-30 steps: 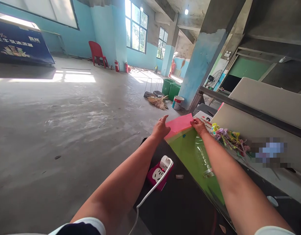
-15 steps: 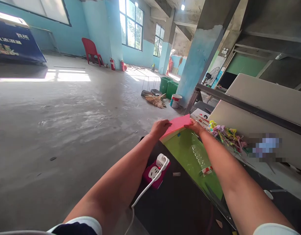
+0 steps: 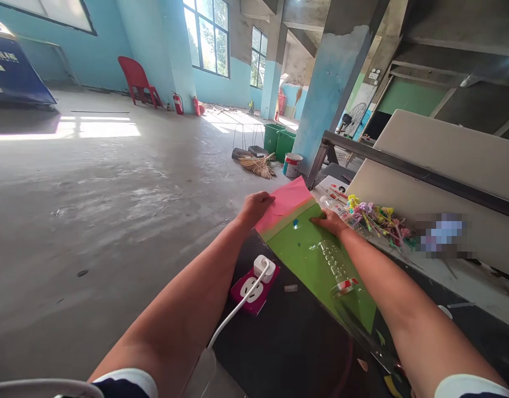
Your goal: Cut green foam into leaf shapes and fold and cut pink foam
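1. A clear bottle [image 3: 336, 266] lies on the green sheet [image 3: 312, 271], contents unclear; a bucket [image 3: 293, 166] stands on the floor [image 3: 113, 232] past the far edge of the table [image 3: 287, 342].
2. My left grip [image 3: 254, 209] pinches the left edge of the pink sheet [image 3: 289, 202]; my right grip [image 3: 331, 222] touches the green sheet, whether pinching I cannot tell.
3. The pink sheet lies between both grips, at the table's far edge.

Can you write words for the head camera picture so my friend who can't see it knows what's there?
A person's left hand holds a pink sheet by its edge while their right hand touches a green sheet on a black table. A clear bottle lies on the green sheet; left of it is a purple power socket.
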The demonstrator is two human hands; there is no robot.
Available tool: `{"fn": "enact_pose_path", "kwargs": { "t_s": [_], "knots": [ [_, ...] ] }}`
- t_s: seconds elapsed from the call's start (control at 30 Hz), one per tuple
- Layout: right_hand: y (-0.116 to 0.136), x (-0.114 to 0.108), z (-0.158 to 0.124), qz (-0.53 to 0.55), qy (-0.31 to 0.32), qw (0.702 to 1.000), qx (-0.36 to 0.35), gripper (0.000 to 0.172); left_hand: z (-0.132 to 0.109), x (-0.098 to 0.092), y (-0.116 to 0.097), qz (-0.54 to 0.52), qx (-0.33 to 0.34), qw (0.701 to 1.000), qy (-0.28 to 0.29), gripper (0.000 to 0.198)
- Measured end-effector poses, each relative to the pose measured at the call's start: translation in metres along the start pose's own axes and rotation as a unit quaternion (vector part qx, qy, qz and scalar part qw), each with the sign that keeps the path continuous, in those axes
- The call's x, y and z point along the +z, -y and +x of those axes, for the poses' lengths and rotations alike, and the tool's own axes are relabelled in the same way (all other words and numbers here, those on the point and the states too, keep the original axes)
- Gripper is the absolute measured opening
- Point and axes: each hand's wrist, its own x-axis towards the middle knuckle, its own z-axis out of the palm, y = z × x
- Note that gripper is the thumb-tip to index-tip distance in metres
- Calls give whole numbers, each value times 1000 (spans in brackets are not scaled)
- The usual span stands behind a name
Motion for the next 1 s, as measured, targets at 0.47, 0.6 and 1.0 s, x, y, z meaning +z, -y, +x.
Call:
{"fn": "enact_pose_path", "kwargs": {
  "t_s": [0.47,0.6,1.0],
  "knots": [
    [-5,-19,-14,-191,46,980,-34,32,3,-4,19,-50,-84,995,14,31],
    [-3,-34,-30,-220,57,974,-17,29,2,-7,17,-50,-96,994,22,33],
    [-25,-79,-175,-341,6,935,-97,34,-3,-2,23,-37,-108,993,34,34]
  ]
}}
